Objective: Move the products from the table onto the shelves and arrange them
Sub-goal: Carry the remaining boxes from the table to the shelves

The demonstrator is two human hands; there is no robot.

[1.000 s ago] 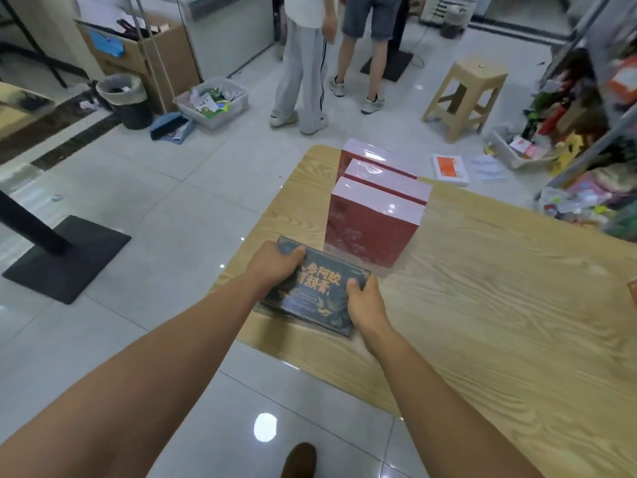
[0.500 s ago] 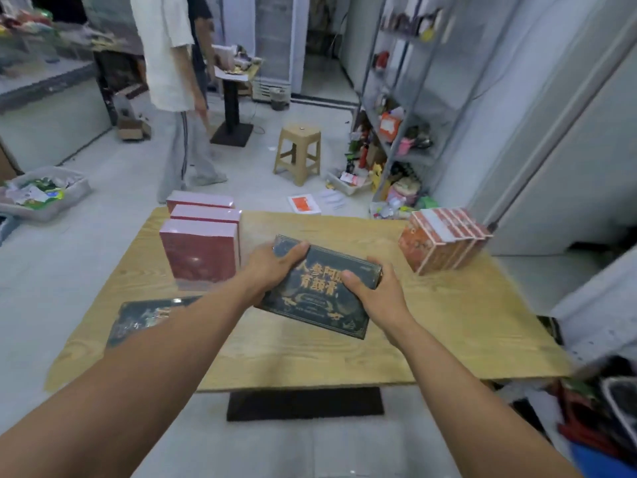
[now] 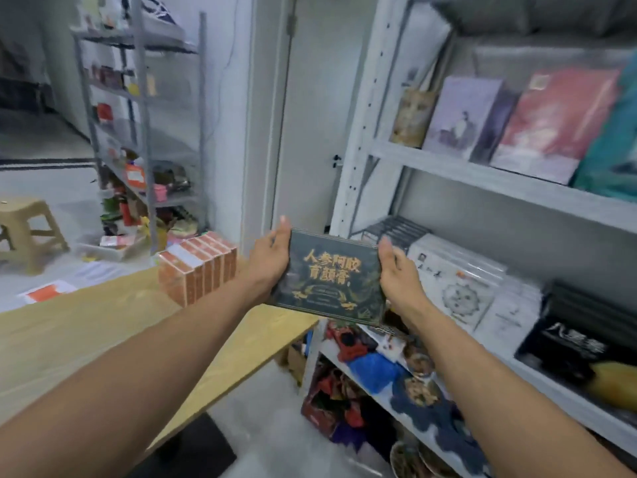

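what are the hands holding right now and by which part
A dark green box with gold lettering, held by its two short sides: the left hand on its left edge, the right hand on its right edge.

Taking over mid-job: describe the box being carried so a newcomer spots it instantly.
Find the white metal shelving on the right. In front of it, the left hand and right hand hold the dark green box by its side edges. Its gold lettering sets it apart from the white packs and black box shelved behind.
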